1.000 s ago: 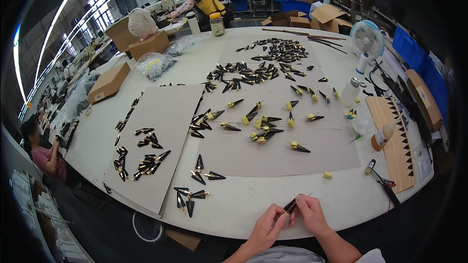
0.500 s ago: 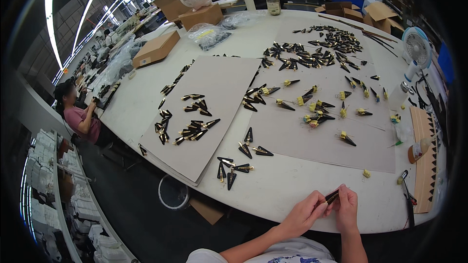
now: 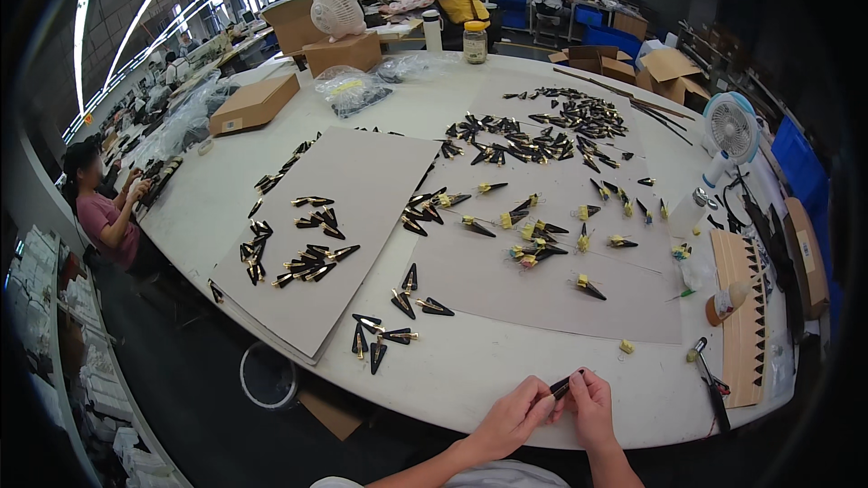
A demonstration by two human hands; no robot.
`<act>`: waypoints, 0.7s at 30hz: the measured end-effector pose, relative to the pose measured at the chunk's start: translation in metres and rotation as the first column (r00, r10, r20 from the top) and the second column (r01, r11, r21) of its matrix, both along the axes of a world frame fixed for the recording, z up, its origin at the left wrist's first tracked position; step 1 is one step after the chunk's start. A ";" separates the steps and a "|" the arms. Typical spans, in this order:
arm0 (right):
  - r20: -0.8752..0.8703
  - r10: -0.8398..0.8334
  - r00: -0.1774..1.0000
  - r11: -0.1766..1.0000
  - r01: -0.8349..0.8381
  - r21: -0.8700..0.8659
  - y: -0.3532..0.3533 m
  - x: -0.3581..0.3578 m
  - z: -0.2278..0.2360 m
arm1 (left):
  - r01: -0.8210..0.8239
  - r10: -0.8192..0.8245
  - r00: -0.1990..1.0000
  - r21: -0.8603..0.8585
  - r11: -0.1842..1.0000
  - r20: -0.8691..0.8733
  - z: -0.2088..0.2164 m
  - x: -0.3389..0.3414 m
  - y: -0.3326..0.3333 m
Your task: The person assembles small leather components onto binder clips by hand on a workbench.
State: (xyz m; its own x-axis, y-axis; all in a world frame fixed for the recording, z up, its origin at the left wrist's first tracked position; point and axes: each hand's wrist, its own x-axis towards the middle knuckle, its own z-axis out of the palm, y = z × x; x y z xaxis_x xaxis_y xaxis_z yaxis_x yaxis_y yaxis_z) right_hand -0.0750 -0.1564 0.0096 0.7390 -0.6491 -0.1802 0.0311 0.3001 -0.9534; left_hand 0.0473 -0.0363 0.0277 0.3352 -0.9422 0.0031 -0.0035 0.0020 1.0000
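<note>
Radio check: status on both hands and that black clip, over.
Left hand and right hand: both gripping the black clip. Clip: held at the near side of the table. Nothing blocking; small yellow clip lies beyond, apart.

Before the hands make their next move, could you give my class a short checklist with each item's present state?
1. Left hand on the black piece: ok.
2. Right hand on it too: ok.
3. Loose yellow clip apart from both hands: ok.
4. Black-handled tool apart from both hands: ok.
5. Black clips on the grey board in one neat row: not ok, loose clusters.
6. Held piece's underside undamaged: cannot tell, hidden.
</note>
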 end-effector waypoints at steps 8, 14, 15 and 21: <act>0.024 -0.098 0.995 0.985 0.093 0.142 0.000 -0.006 0.011 | 0.032 -0.029 0.988 0.014 0.999 -0.150 -0.019 -0.003 0.001; 0.011 -0.085 0.996 0.992 0.084 0.098 0.004 0.001 0.018 | -0.156 0.124 0.846 -0.017 0.988 -0.519 -0.021 0.009 -0.011; 0.000 -0.078 0.997 0.990 0.077 0.116 0.007 0.001 0.022 | -0.151 0.123 0.822 -0.005 0.988 -0.556 -0.019 0.011 -0.009; 0.000 -0.094 0.996 0.987 0.093 0.128 -0.001 0.005 0.022 | -0.156 0.129 0.790 0.007 0.988 -0.599 -0.017 0.013 -0.019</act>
